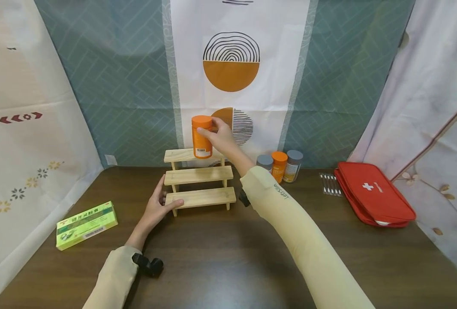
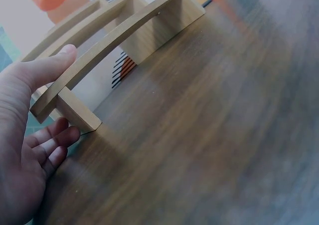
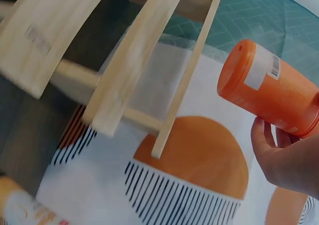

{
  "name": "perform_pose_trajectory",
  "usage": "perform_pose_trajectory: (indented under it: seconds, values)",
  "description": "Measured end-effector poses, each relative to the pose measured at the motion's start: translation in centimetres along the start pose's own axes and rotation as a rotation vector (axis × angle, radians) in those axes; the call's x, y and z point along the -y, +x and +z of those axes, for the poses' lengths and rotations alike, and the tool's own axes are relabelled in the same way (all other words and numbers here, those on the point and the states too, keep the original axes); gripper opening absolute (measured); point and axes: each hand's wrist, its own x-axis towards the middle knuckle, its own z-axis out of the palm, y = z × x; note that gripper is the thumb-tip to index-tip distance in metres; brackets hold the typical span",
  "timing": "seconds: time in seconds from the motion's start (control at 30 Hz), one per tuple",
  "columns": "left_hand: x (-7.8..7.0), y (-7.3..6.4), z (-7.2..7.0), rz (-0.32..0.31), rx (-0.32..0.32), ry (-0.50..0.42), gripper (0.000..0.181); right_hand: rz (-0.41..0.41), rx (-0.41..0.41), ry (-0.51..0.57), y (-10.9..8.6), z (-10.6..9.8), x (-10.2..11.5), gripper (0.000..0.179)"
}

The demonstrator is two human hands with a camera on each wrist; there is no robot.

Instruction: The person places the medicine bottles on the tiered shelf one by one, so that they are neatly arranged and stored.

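My right hand (image 1: 222, 136) grips an orange pill bottle (image 1: 202, 139) with an orange lid, holding it upright over the top step of a three-step wooden display rack (image 1: 199, 175). In the right wrist view the bottle's base (image 3: 237, 68) is beyond the top board, apart from it. My left hand (image 1: 157, 208) holds the rack's left end. Its thumb (image 2: 55, 65) lies over the boards in the left wrist view, and its curled fingers (image 2: 57, 145) are below, beside the front leg. No items stand on the steps.
Right of the rack, by the back cloth, stand two grey-lidded bottles (image 1: 292, 166) and an orange bottle (image 1: 279, 167). Farther right lie a pack of cotton swabs (image 1: 330, 184) and a red first-aid pouch (image 1: 375, 193). A green-yellow medicine box (image 1: 86, 225) lies at the left.
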Motion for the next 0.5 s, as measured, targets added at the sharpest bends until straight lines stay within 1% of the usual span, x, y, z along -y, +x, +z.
perform_pose_trajectory:
  seconds: [0.1,0.17,0.23,0.27,0.5]
  values:
    - [1.5,0.8,0.1,0.001,0.006,-0.012,0.100,-0.001,-0.002,0.017,0.3,0.6,-0.1,0.058]
    - [2.3,1.2,0.2,-0.009,0.000,-0.011,0.100,0.007,-0.005,0.019,0.7,0.9,-0.3,0.058]
    - [2.4,1.3,0.1,-0.009,-0.001,-0.007,0.100,0.017,-0.004,0.012,0.9,1.2,-0.6,0.059]
    - [2.3,1.3,0.1,-0.010,0.000,-0.012,0.100,0.021,-0.003,0.005,1.0,1.3,-0.7,0.059]
    - [-0.4,0.0,-0.1,0.000,0.009,-0.032,0.098,0.028,0.006,-0.030,1.5,2.2,-1.3,0.058]
